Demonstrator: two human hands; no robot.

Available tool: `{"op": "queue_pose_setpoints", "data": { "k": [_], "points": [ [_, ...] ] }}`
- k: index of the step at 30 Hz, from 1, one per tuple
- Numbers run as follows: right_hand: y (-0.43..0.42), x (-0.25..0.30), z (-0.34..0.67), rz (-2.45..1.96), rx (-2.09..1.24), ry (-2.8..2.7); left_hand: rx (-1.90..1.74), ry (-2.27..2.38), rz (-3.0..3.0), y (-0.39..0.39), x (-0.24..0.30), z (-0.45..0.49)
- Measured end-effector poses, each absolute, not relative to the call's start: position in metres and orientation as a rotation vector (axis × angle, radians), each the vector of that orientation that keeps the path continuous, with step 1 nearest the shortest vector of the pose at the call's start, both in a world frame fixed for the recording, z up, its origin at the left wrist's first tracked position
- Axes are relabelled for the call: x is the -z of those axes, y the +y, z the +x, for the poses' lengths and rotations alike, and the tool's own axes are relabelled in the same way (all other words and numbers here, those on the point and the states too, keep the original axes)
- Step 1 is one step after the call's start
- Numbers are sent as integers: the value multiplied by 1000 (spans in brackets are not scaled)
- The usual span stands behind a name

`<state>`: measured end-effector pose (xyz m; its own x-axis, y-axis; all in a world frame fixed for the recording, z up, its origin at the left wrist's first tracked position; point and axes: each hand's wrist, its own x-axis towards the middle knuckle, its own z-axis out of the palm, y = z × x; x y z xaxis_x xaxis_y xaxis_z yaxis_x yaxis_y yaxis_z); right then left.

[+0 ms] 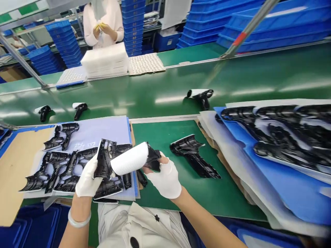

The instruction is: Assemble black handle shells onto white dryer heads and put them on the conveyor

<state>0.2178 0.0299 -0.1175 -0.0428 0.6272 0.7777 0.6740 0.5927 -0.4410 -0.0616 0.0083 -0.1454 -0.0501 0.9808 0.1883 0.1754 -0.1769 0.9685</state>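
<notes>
Forearms (pixel 204 217) angle inward, left hand (pixel 88 178) gripping black shell (pixel 103 164), right hand (pixel 167 177) white-and-black casing (pixel 131 159).

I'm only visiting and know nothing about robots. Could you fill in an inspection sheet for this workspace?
Surface: glossy green worktop; long green strip behind it.
Work pieces: black plastic shell half and white-barrelled, black-ended part, both held; black pistol-shaped shell lying on the worktop.
Clutter: black plastic shell pieces on a pale blue sheet at left; further black shells on a bright blue sheet at right.
Grippers: white-gloved left hand grips the shell half; white-gloved right hand grips the part's black end.
Cables: nothing seen.
Surroundings: three white-and-black pistol-shaped units on the strip; beyond, a person in a pale top and stacked blue plastic crates.
</notes>
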Motion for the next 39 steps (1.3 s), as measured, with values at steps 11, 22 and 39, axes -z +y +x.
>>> {"op": "queue_pose_setpoints", "data": {
  "k": [11,22,39],
  "points": [
    [42,108,188,-879,-27,-2083,-1218,1083,919,6,94,-18],
    [45,106,177,-1057,-1238,-1973,-1231,1116,1487,2,89,-24],
    [20,97,175,-481,-2884,-553,-1450,1102,1750,9,52,-9]
  ]
}}
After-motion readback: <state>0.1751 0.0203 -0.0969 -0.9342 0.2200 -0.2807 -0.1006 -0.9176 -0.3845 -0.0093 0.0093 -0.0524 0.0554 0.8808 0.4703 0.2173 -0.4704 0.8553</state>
